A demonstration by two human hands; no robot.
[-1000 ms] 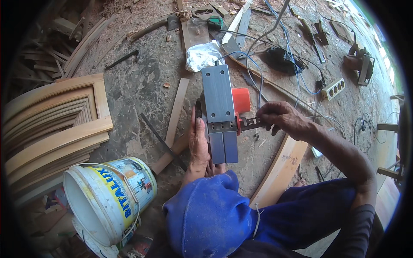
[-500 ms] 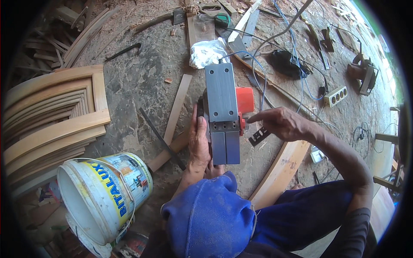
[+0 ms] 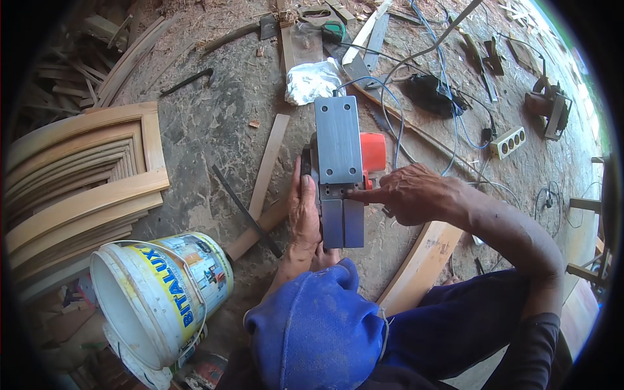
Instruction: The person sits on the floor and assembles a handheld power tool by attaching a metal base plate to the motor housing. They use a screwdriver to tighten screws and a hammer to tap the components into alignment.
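An electric planer [image 3: 338, 140] with an orange-red body is turned sole up, its flat metal plates facing me. My left hand [image 3: 303, 218] is wrapped round its left side, with the fingers hidden beneath. My right hand [image 3: 426, 193] comes in from the right, its index finger stretched out and touching the cutter slot [image 3: 335, 191] between the two sole plates. Under the curled other fingers a bit of a dark slotted metal plate [image 3: 388, 212] shows; most of it is hidden by the hand.
A white bucket [image 3: 133, 305] lies tilted at lower left, near stacked curved wooden frames [image 3: 84, 179]. Wood strips [image 3: 268, 169] and a plank [image 3: 422, 260] lie around. Cables, a power strip [image 3: 508, 143], a circular saw [image 3: 549, 110] and a white bag [image 3: 312, 81] are beyond.
My right hand has moved left, bringing its fingertip from beside the planer onto the cutter slot. The slotted plate is now mostly covered by the hand. The planer has shifted slightly right.
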